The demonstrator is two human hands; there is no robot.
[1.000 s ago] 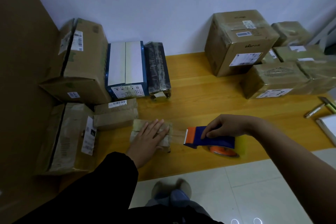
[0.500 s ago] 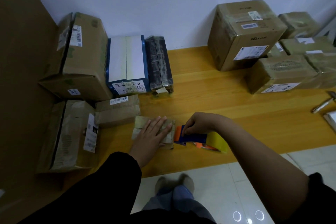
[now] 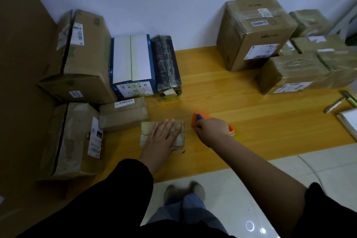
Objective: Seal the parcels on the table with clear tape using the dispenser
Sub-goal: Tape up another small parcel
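- Head view, looking down over the front edge of the counter (image 3: 251,91): I see the left hand (image 3: 164,139) lying flat on a small parcel (image 3: 148,129). The fingers are straight and slightly spread, and the palm presses on top.
- That parcel sits near the front edge, left of the middle. Its left end and right edge show around the hand, and its wrap looks glossy.
- The right hand (image 3: 212,130) grips the dispenser (image 3: 198,119) just right of the parcel. Its fingers are curled over the handle and hide most of the body.
- The dispenser's orange-and-blue head sticks out past the knuckles, toward the far side, with a narrow gap to the parcel's right edge. I cannot tell whether any tape runs across that gap.
- An orange rim and a yellowish blur show on the right of that hand, low against the counter.
- A flat brown pack (image 3: 123,114) with a barcode label lies just beside the parcel's far-left corner.
- Along the left edge stand two cartons, one (image 3: 85,60) behind the other (image 3: 73,141).
- At the far edge, a blue box (image 3: 133,65) touches a dark bundle (image 3: 167,63) on its right.
- In the far-right corner, a big box (image 3: 255,31) stands with several taped packs (image 3: 293,71) crowded beside it.
- At the right edge lie pens (image 3: 335,104) and a white pad (image 3: 350,121).
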